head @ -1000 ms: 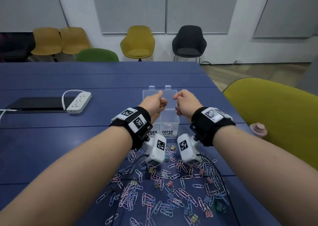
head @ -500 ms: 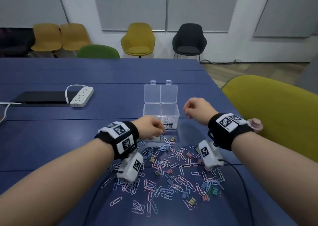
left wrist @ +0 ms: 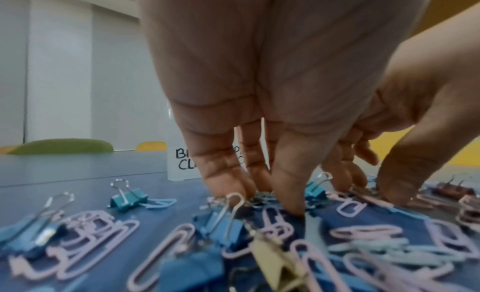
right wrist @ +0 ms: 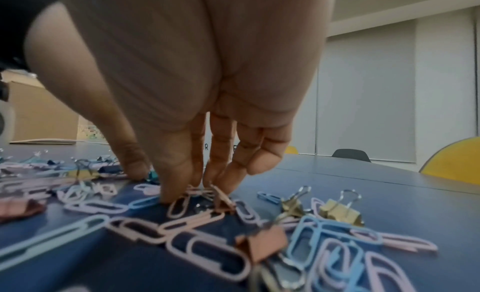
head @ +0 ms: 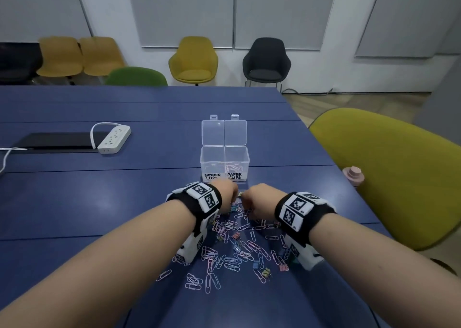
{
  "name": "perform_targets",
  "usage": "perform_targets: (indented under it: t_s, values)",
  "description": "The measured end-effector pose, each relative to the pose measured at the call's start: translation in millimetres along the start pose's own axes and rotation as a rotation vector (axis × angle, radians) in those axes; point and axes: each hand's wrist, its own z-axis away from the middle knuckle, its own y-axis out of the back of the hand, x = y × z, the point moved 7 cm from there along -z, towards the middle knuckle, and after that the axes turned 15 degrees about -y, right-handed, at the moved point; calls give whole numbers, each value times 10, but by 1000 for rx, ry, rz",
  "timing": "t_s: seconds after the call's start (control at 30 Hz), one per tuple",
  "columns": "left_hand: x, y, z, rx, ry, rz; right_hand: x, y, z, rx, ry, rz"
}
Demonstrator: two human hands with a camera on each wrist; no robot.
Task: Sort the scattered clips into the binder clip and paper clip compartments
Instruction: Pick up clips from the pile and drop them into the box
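Both hands down on the blue worktop (head: 124, 203) at the far edge of the scattered clips (head: 234, 250), side by side, just short of the clear box (head: 224, 163).

Left hand (head: 228, 196): fingers (left wrist: 288, 193) pointing straight down, tips planted among paper clips and small binder clips; thumb spread to the side, also touching the surface. Grip open, nothing closed on. A teal binder clip (left wrist: 315, 190) right against the fingertips; another teal binder clip (left wrist: 128, 197) apart, on the outer side.

Right hand (head: 259, 201): fingers (right wrist: 179, 173) extended downward, tips on a knot of pink paper clips (right wrist: 182, 204) and a pink binder clip (right wrist: 221, 199); thumb set down separately. Whether any clip is pinched: cannot tell, contact point blurred.

Box: two compartments, labelled BINDER CLIPS (head: 212, 176) on the left and PAPER CLIPS (head: 234, 176) on the right, lids standing open behind. A few pink paper clips visible in the right compartment; contents of the left not discernible.

Loose clips mostly pink and pale blue, mixed with blue, yellow and pink binder clips, spread between and behind the wrists.

Elsewhere: white power strip (head: 114, 139) far left, yellow-green chair (head: 399, 178) at right.
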Motion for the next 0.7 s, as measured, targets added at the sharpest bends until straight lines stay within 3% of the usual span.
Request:
perform_targets:
  t_s: [0.3,0.5,0.6,0.7]
  values:
    - [-119,-100,13,-21,78,-6,-15,-25,14,-1,-29,-63]
    - [-187,60,214,180,59,218,291,57,92,-54,-59,-477]
    - [-276,71,344,263,59,534,522,55,189,-127,-92,-995]
    - [-279,-13,447,397,102,1251,714,29,302,-239,-92,-1571]
